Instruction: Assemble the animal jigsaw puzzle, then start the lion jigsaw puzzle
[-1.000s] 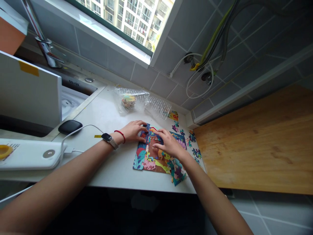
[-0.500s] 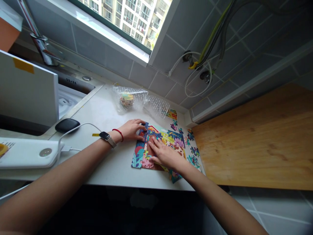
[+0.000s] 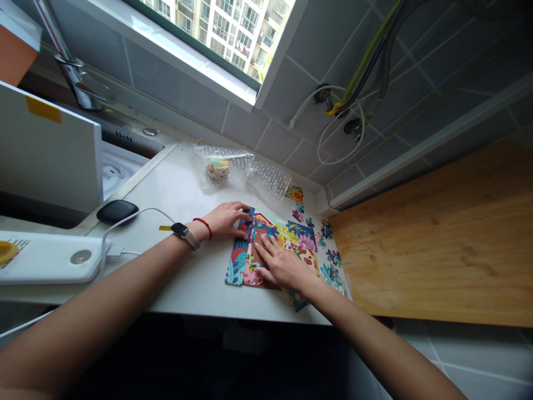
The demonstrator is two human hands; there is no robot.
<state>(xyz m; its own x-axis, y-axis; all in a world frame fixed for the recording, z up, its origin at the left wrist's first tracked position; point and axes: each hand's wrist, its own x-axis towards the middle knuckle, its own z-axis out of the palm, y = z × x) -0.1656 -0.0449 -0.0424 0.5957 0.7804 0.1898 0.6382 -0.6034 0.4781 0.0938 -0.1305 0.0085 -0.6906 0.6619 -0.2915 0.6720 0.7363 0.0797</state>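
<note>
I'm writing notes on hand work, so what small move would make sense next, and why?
I'd probably raise the right hand slightly off the puzzle: it appears to lie flat across the middle, hiding some of the joins, so lifting it should show whether they sit flush. The left hand could stay put, since its fingers rest at the puzzle's left edge.

Left hand (image 3: 227, 220) loosely curved, right hand (image 3: 283, 266) flat, palm down

A chrome faucet (image 3: 80, 89) is mounted behind the sink (image 3: 144, 146); a window (image 3: 233, 28) is set into the tiled wall (image 3: 160, 89); electrical cables (image 3: 370, 54) are bundled beyond; at right, a wooden board (image 3: 433, 244) is seen.
</note>
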